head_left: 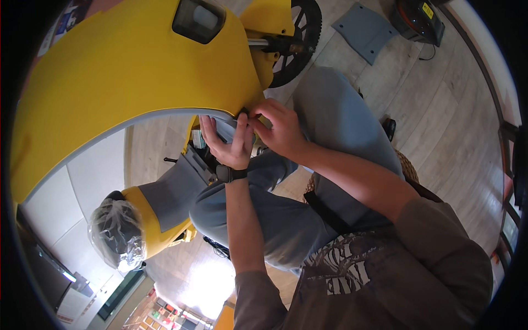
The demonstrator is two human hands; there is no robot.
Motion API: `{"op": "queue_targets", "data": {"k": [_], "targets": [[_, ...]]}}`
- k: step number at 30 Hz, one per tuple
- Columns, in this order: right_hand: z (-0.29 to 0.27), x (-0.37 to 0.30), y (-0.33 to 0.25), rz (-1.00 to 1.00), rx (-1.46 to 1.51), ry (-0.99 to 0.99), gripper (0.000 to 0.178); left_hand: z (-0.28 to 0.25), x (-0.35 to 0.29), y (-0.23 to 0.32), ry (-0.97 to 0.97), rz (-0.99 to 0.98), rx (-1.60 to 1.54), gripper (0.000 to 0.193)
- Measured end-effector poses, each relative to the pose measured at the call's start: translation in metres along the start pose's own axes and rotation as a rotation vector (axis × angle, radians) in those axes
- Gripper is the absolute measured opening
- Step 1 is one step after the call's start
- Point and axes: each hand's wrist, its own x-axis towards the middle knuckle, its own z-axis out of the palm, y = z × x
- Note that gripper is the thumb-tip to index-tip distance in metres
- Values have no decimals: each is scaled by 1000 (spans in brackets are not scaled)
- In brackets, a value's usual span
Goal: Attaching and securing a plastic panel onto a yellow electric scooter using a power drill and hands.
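Note:
A large yellow body panel [137, 60] with a curved grey edge trim [165, 111] fills the upper left. At the trim's right end, my left hand [228, 144] grips the edge from below, and one fingertip touches a small dark piece [242, 112] at the panel's corner. Close beside it, my right hand [281, 129] is closed in a pinch against the same corner. Whatever lies between its fingertips is too small and hidden to name. A dark watch [231, 174] is on my left wrist.
A black spoked wheel [300, 49] stands behind the panel. On the floor at upper right lie a grey flat plate [364, 32] and a dark lamp-like unit [421, 22] with a cable. A yellow and grey seat section [176, 190] with a plastic-wrapped end [116, 231] stands left of my knees.

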Motion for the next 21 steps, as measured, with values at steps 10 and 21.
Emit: {"op": "queue_targets", "data": {"k": [10, 21], "targets": [[1, 4, 3, 119, 136, -9, 19, -1, 1, 6, 4, -66, 67, 49], [1, 7, 15, 433, 388, -114, 18, 15, -1, 10, 58, -104, -4, 44]]}}
